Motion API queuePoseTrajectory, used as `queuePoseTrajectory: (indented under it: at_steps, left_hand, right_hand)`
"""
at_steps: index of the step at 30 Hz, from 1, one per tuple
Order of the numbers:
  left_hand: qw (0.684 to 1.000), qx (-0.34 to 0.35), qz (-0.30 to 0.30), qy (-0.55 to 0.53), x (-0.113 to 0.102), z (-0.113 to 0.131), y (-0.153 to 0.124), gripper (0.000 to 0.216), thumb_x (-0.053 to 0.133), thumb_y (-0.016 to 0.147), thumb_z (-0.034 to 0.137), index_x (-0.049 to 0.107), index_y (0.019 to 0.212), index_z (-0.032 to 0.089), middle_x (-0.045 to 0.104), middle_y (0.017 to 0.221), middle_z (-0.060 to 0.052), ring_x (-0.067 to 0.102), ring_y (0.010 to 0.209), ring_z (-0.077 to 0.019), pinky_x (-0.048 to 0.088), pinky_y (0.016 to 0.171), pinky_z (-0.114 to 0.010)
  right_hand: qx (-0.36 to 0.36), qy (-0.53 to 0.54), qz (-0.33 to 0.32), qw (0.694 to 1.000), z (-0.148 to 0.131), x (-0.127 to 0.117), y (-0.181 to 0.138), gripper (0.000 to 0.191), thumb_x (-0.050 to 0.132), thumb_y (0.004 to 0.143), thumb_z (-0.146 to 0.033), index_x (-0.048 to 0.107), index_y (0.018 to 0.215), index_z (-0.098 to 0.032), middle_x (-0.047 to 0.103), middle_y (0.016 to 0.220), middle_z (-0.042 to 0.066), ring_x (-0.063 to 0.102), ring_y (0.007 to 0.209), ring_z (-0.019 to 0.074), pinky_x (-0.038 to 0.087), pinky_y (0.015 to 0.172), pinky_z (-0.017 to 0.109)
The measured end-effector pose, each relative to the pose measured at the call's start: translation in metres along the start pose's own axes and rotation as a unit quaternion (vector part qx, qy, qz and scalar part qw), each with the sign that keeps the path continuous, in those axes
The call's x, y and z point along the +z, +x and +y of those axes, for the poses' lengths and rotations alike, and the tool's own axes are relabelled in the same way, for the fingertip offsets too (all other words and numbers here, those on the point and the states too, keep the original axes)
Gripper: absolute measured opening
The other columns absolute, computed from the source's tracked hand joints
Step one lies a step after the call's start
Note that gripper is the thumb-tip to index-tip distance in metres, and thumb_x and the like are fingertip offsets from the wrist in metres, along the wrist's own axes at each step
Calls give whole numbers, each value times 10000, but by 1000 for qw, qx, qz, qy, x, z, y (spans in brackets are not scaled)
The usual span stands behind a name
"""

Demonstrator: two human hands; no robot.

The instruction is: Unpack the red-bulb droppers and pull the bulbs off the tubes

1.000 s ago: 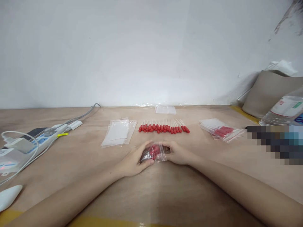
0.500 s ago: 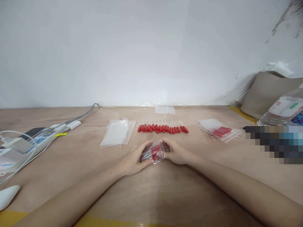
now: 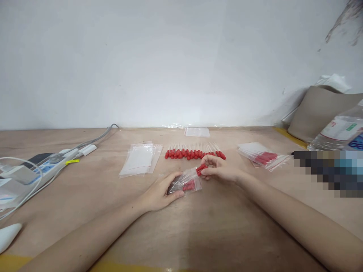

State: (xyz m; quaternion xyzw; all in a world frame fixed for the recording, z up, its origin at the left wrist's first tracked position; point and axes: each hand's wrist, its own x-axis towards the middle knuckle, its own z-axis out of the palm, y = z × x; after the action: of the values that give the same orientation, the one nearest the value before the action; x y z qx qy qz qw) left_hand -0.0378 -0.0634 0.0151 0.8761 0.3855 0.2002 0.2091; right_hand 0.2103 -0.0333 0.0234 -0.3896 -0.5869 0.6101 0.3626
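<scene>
My left hand [image 3: 167,190] grips the closed end of a clear zip bag [image 3: 181,180], fingers above and thumb below. Red-bulbed droppers [image 3: 189,185] lie inside it, their thin clear stems toward my left palm. My right hand [image 3: 217,169] pinches a red-bulbed dropper [image 3: 200,169] by its bulb at the bag's mouth. That bulb is outside, while the stem slants into the bag; whether more than one is pinched I cannot tell. Just beyond my hands lies a row of loose droppers [image 3: 187,153], red bulbs toward me.
Flat zip bags [image 3: 138,158] lie left of the row, and filled bags [image 3: 262,155] to its right. A small white stack [image 3: 197,132] is by the wall. Power strips [image 3: 48,169] with cables line the left; a water bottle [image 3: 337,130] and a grey-brown container [image 3: 312,113] stand right.
My right hand has moved right and slightly up from the bag's mouth, now pinching a dropper bulb that sticks out of it. The left hand keeps its place on the bag.
</scene>
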Motion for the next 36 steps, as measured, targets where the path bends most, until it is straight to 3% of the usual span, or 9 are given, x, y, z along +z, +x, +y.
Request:
queuePoseTrajectory:
  at_steps: [5,8,11,14,19,23,30,36]
  left_hand:
    - [1000,14,9,2,0,-1,0,505,524,809,410,377,1257,227,485,1248,-83,516,1036,-223,442,858,-358]
    - [1000,12,7,5,1,-3,0,504,524,807,413,381,1253,226,496,1234,-80,515,1038,-224,442,858,-359]
    - [1000,15,10,7,1,-3,0,500,519,811,413,380,1251,220,497,1232,-83,512,1046,-225,434,872,-363]
    - [1000,16,9,8,0,-1,0,509,515,812,418,372,1256,216,498,1229,-87,521,1034,-223,440,862,-358]
    - [1000,15,8,10,0,-1,0,493,509,816,411,377,1246,210,513,1209,-80,528,1024,-214,445,857,-344]
    - [1000,16,10,12,1,-2,0,498,507,818,412,368,1252,213,501,1225,-78,528,1022,-214,445,859,-344]
    - [1000,15,4,12,0,0,0,490,497,824,420,371,1254,222,470,1261,-76,485,1090,-226,413,907,-354]
    - [1000,20,4,15,1,-2,0,481,490,828,419,372,1250,220,463,1268,-76,487,1086,-222,410,912,-350]
  right_hand:
    - [9,-26,34,999,-24,-42,-5,303,731,546,-233,518,752,-170,616,707,-4,570,615,106,469,561,250]
    - [-48,-49,134,989,-40,-65,-11,291,726,562,-255,539,770,-175,626,720,14,591,651,127,480,586,264]
    - [-149,-102,285,941,-43,-73,-9,308,715,586,-292,523,803,-191,629,830,35,608,723,147,486,637,286]
    - [-209,-205,365,884,-28,-69,5,327,700,600,-318,501,826,-191,611,838,40,597,671,147,480,617,302]
    - [-268,-383,330,820,1,-55,34,162,596,707,-266,516,815,-175,576,799,41,559,691,150,467,639,310]
    - [-255,-468,287,796,7,-47,36,123,563,743,-229,543,849,-170,562,849,48,549,737,154,454,672,303]
    - [-214,-515,242,794,-1,-31,21,123,579,770,-299,618,801,-186,584,874,41,561,748,143,439,708,271]
    - [-196,-515,269,790,-2,-37,19,145,525,800,-257,647,798,-177,595,822,48,567,728,147,434,702,269]
